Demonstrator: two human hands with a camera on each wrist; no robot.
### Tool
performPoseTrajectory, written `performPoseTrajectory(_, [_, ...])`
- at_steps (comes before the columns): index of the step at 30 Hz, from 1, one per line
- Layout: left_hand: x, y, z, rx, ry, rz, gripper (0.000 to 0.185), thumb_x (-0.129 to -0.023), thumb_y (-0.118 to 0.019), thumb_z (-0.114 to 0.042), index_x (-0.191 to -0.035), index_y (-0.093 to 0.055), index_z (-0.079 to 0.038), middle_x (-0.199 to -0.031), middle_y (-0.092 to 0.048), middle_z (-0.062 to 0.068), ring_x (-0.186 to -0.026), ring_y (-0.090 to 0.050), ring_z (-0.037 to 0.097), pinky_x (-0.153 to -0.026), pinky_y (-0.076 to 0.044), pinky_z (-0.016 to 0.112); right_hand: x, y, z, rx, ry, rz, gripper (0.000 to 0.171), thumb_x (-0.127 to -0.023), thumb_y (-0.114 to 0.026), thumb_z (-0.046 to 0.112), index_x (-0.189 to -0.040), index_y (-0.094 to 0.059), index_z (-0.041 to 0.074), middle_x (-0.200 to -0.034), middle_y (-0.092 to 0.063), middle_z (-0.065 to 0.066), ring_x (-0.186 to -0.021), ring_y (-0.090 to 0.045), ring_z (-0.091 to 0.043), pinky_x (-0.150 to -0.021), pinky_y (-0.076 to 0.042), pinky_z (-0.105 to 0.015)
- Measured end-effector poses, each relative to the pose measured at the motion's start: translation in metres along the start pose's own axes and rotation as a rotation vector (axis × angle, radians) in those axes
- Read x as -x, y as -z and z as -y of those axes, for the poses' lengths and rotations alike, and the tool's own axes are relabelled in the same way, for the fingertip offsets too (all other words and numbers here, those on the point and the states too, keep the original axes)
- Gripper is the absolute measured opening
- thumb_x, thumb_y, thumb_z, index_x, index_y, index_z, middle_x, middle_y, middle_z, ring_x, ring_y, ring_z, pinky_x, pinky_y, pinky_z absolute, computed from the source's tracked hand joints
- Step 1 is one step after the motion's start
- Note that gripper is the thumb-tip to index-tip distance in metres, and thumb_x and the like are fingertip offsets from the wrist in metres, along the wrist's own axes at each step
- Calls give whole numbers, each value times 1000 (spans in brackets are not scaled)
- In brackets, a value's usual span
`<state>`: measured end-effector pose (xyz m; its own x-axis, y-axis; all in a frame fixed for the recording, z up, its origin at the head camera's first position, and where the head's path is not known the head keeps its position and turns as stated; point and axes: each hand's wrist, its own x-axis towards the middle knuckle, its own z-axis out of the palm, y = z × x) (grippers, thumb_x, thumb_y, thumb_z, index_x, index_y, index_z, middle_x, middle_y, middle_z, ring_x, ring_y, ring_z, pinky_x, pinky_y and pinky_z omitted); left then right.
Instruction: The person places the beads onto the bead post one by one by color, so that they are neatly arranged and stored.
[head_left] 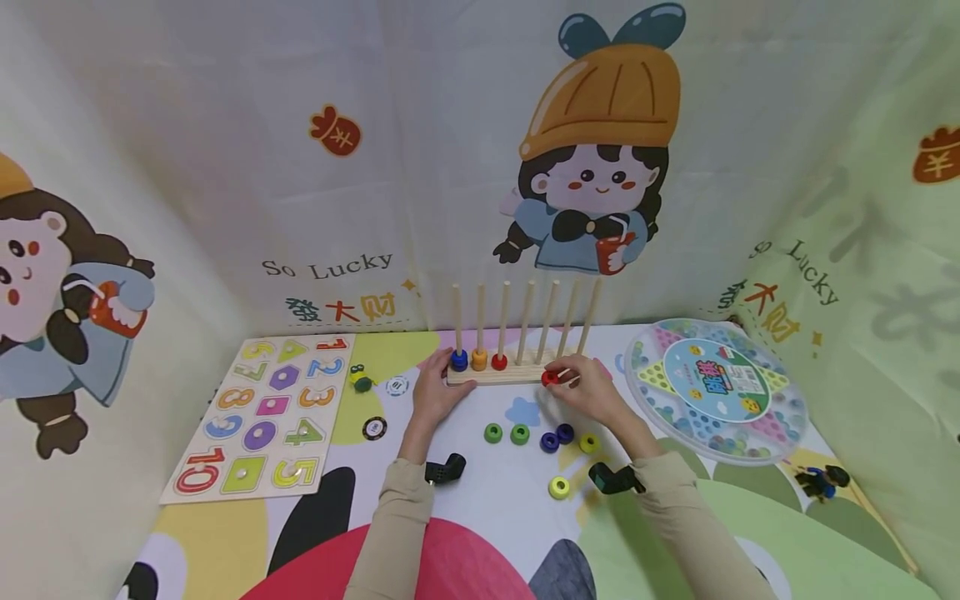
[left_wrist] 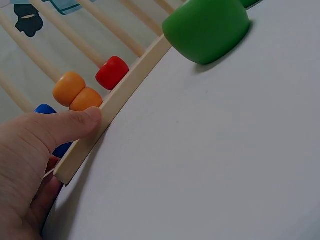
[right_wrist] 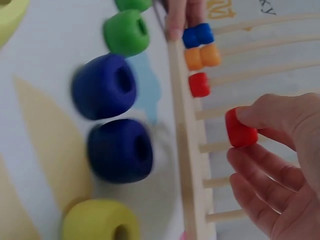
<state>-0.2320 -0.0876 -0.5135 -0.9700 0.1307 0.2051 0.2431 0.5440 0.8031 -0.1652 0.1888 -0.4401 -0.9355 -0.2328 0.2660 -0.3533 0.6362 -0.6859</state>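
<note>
Pale bare-wood peg rack (head_left: 498,375) carries smooth, painted beads (head_left: 478,359).

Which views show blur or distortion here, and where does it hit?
Head view: sharp, but wide-angle bending curves the wall edges. Right wrist view: the blue beads smear with motion; the red bead in the right hand reads soft. Left wrist view: evenly lit, the green bead close and slightly soft.
</note>
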Motion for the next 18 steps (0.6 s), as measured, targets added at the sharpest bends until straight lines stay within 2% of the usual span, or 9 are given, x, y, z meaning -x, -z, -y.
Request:
performPoseTrajectory(4, [0, 0, 0, 0, 1, -1, 75, -81, -82, -24, -143, -48, -1, -147, -45, 17, -131, -48, 34, -106, -44, 45, -5, 4, 9, -27, -9, -71, 26, -81, -76, -2, -107, -72, -2, -100, -67, -16, -85, -69, -29, -70, -60, -37])
performPoseTrajectory(10, [-1, 1, 0, -11, 3, -3, 74, -82, -82, -25, -143, -49, -1, -148, -45, 17, -132, -47, 34, -105, -45, 44, -15, 7, 17, -59, -12, -140, 29, -83, -75, -1, -111, -70, -4, -102, -66, -18, -88, -69, -31, -72, -59, -43])
performPoseTrajectory(15, [-1, 1, 0, -10, 17, 5, 74, -82, -82, -26, -144, -48, -2, -149, -44, 17, -132, -46, 34, -107, -44, 46, -28, 13, 30, -80, 22, -153, 27, -83, -75, 1, -110, -69, -4, -104, -68, -19, -87, -69, -32, -73, -59, -47])
performPoseTrajectory(18, [0, 2, 1, -21, -4, -3, 74, -81, -82, -25, -142, -50, 0, -148, -45, 19, -134, -45, 36, -107, -42, 48, -38, 19, 42, -64, 47, -141, 26, -84, -75, 2, -109, -70, -3, -104, -70, -18, -88, -69, -31, -74, -58, -46])
